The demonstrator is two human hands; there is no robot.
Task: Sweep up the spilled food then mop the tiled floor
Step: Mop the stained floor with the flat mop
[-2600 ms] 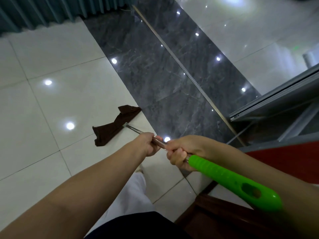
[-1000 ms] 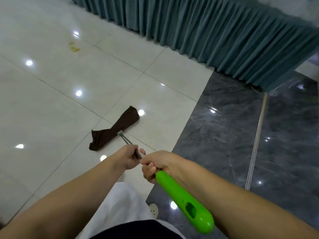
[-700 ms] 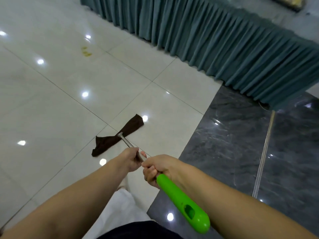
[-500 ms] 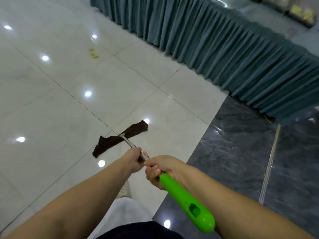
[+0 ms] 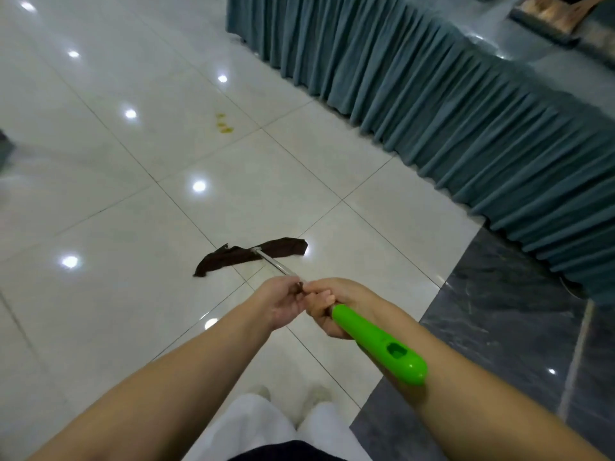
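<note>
I hold a mop with a metal pole (image 5: pixel 274 265) and a bright green handle (image 5: pixel 379 344). Its dark brown cloth head (image 5: pixel 249 256) lies flat on the white tiled floor (image 5: pixel 100 294) just ahead of me. My left hand (image 5: pixel 283 302) grips the pole lower down. My right hand (image 5: pixel 327 304) grips it right behind, where the green handle begins. A small yellow stain of spilled food (image 5: pixel 223 124) sits on a tile farther ahead, well beyond the mop head.
A teal pleated table skirt (image 5: pixel 466 121) runs along the right and far side. Dark grey marble flooring (image 5: pixel 499 327) with a metal strip (image 5: pixel 575 354) lies to my right. My white trouser legs and shoes (image 5: pixel 289 400) are below.
My view has swung left, away from the dark marble towards the white tiles and the yellow stain. The mop head has turned and moved forward with me. Both hands keep their grip.
</note>
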